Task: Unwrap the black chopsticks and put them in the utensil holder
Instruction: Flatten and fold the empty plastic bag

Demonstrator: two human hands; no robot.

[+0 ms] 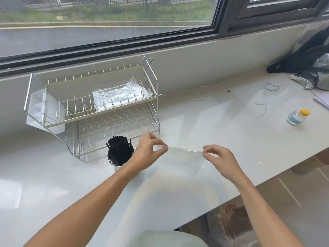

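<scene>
Several black chopsticks (119,148) stand upright in a round metal utensil holder (116,166) on the white counter, just in front of the dish rack. Right of the holder, my left hand (148,151) and my right hand (219,158) each pinch one end of a clear plastic wrapper (185,158), stretched flat between them above the counter. The wrapper looks empty; no chopsticks show inside it. My left forearm crosses in front of the holder's right side.
A two-tier wire dish rack (99,111) with a plastic bag (121,97) on its upper shelf stands behind the holder. To the right lie a white cable (208,90), a small bottle with a yellow cap (298,117) and a dark backpack (306,56). The counter edge runs diagonally at lower right.
</scene>
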